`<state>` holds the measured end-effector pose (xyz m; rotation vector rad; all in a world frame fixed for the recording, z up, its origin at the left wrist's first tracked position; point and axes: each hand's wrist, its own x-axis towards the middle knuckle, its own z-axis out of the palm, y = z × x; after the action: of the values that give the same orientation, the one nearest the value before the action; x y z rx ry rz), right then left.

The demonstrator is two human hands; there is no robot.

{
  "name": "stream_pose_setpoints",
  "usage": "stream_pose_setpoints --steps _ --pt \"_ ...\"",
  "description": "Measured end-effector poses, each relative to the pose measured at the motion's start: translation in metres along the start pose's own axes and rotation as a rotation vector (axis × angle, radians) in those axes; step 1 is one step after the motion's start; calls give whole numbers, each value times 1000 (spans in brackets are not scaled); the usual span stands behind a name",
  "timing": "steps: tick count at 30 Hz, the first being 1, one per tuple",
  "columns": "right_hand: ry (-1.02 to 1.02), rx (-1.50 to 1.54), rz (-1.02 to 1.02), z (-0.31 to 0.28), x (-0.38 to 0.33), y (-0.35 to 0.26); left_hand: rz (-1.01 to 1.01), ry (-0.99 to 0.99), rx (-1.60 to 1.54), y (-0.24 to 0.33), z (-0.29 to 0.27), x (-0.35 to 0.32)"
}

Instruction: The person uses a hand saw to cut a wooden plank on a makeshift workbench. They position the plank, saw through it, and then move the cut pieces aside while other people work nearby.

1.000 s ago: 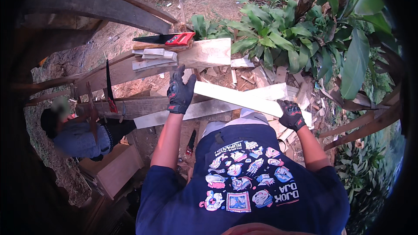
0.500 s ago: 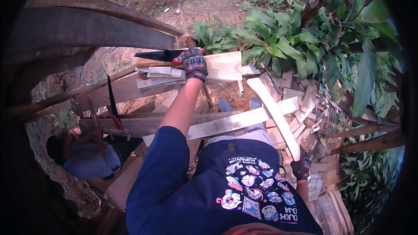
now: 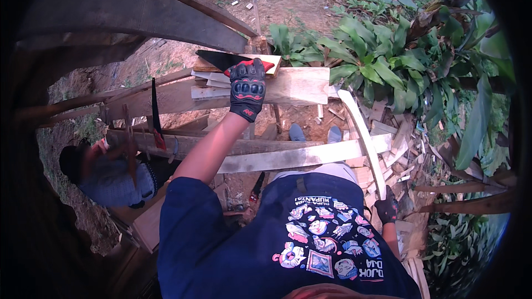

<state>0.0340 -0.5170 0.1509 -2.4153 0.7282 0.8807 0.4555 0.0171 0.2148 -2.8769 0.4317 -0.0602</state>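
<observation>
While the left black-gloved hand (image 3: 248, 86) grips a red-handled, black-bladed handsaw (image 3: 221, 60), partly hiding it, the right black-gloved hand (image 3: 387, 207), fingers indistinct, clasps a long whitish wooden strip (image 3: 364, 135) right of the handsaw.

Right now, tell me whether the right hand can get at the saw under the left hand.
Probably not: the right hand holds one end of the pale strip, low and off to the right, and the left hand seems to have its grip on the saw.
</observation>
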Motion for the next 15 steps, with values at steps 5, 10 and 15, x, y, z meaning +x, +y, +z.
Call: stream_pose_setpoints --steps 5,10,15 --pt "-25 -13 27 -9 18 -2 -172 123 34 -26 -99 -94" --pt "-77 -70 39 -15 35 -10 -491 61 66 -37 -102 -216" --pt "-117 -111 40 -18 43 -12 -701 -140 103 -52 -19 -298"
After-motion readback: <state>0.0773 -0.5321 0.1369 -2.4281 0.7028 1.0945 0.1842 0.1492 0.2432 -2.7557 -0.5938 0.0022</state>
